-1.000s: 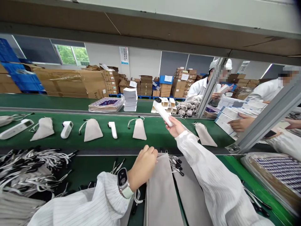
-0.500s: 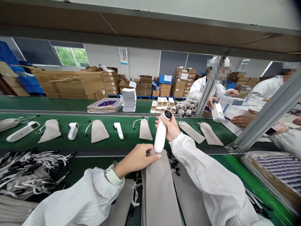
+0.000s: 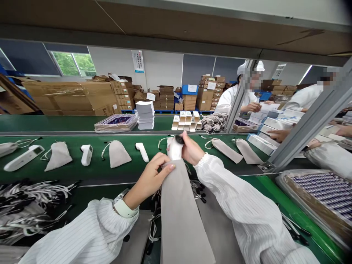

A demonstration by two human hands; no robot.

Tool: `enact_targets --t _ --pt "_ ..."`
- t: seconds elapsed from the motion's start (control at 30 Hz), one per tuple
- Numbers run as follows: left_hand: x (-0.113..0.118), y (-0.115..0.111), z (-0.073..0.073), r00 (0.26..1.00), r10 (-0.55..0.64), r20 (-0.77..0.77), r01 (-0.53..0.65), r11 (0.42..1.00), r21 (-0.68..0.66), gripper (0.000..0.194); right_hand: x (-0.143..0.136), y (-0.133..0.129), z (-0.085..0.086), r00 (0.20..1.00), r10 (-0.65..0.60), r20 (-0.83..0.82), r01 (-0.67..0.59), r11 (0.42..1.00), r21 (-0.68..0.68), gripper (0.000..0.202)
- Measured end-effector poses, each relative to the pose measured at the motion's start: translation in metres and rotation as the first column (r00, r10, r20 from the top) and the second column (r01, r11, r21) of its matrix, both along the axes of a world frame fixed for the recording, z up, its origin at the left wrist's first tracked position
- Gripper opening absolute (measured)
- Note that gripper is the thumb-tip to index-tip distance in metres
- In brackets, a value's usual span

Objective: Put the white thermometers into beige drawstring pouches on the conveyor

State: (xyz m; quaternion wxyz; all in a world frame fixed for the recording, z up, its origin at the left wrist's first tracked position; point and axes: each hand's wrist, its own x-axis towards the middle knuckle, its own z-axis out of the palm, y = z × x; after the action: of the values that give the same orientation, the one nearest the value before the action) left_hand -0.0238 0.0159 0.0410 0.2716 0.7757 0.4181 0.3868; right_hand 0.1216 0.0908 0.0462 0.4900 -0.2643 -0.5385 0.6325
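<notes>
A white handheld thermometer (image 3: 175, 151) with a black tip stands partly inside the mouth of a long grey drawstring pouch (image 3: 180, 205); its lower body is hidden by the cloth. My right hand (image 3: 191, 148) is closed around the thermometer's upper end, near the black tip. At the pouch's mouth, my left hand (image 3: 154, 174) pinches the cloth edge between thumb and fingers. Below, more grey pouches (image 3: 220, 223) lie beside the held one, with cords and black cord stoppers poking out.
Ahead, a green conveyor belt (image 3: 90, 174) carries several pouches and white thermometers. Corded pouches (image 3: 33, 205) are heaped at left. A wrapped tray (image 3: 324, 190) sits at right, near a slanted metal post (image 3: 302, 121). Across the belt, co-workers handle white boxes (image 3: 264, 143). A shelf (image 3: 176, 35) hangs overhead.
The thermometer has gone from in front of the pouch's mouth to partly inside it. My right hand has shifted slightly left and down, and my left hand still grips the mouth.
</notes>
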Motion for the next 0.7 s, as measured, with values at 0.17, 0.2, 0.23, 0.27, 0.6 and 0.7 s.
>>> enact_targets --t 0.17,0.2,0.23,0.27,0.6,0.7 --pt "-0.001 0.002 -0.003 0.997 0.073 0.004 -0.073 0.996 0.054 0.018 -0.002 -0.005 -0.014 0.801 0.286 0.527 -0.301 0.952 -0.059 0.056" --pt "-0.001 0.003 -0.004 0.997 0.073 -0.001 -0.073 0.996 0.045 0.018 -0.002 -0.005 -0.015 0.782 0.282 0.555 -0.284 0.955 -0.084 0.059" --pt "-0.001 0.004 -0.006 0.996 0.084 -0.004 -0.083 0.996 0.039 0.019 -0.001 -0.005 -0.015 0.771 0.281 0.571 -0.260 0.958 -0.122 0.061" --pt "-0.001 0.005 -0.007 0.995 0.103 -0.006 -0.102 0.994 0.036 0.019 0.000 -0.005 -0.014 0.758 0.281 0.588 -0.231 0.960 -0.161 0.064" --pt "-0.004 -0.018 0.026 0.999 -0.054 -0.002 0.036 0.687 -0.725 0.046 0.033 0.018 -0.012 0.498 -0.775 0.388 0.446 0.613 0.652 0.046" --pt "0.006 -0.043 0.042 0.978 -0.103 0.181 0.205 0.627 -0.752 0.044 0.050 0.033 -0.017 0.420 -0.831 0.365 0.489 0.546 0.681 0.042"
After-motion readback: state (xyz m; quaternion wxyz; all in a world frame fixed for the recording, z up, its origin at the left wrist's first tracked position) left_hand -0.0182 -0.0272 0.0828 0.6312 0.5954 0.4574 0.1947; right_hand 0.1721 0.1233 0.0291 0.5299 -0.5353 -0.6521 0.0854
